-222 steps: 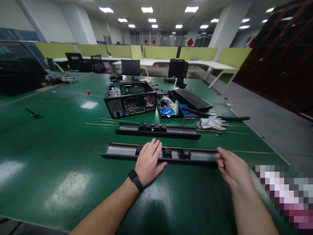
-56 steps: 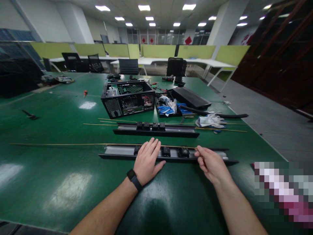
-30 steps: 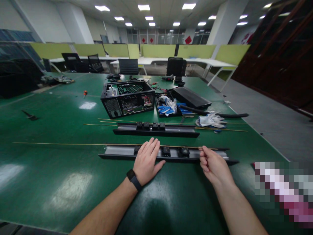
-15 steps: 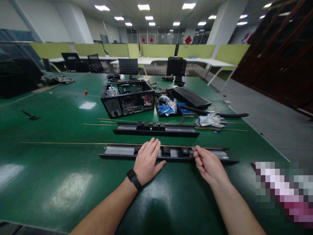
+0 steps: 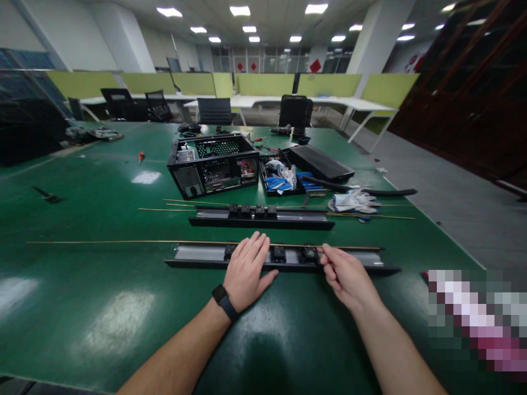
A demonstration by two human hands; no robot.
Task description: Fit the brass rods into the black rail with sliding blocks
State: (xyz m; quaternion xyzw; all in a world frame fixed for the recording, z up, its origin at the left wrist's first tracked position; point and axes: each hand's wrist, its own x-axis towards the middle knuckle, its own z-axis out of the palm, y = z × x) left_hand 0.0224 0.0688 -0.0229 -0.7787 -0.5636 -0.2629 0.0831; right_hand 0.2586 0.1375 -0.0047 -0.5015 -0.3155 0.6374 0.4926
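My left hand (image 5: 247,269), with a dark watch on its wrist, lies flat across the nearer black channel (image 5: 197,263), fingers stretched over one of its black blocks. Uncovered to its right are two more blocks, a middle block (image 5: 279,253) and a right block (image 5: 308,254). A long thin brass-coloured rod (image 5: 102,241) runs along the channel's far edge and sticks out well past its left end. Thumb and forefinger of my right hand (image 5: 349,274) are pinched at this rod, just right of the right block; the exact contact is partly hidden by the fingertips.
Behind lies a second black channel (image 5: 288,224) with several blocks and thin rods. Farther back are an open computer case (image 5: 214,164), a black tray with blue-white gloves (image 5: 282,178), a flat black panel (image 5: 323,163), a black tube (image 5: 395,192) and a white glove (image 5: 354,201).
My right hand has shifted a little left, closer to the right block. The rod's left end has also slid slightly left. My left hand stays in place.
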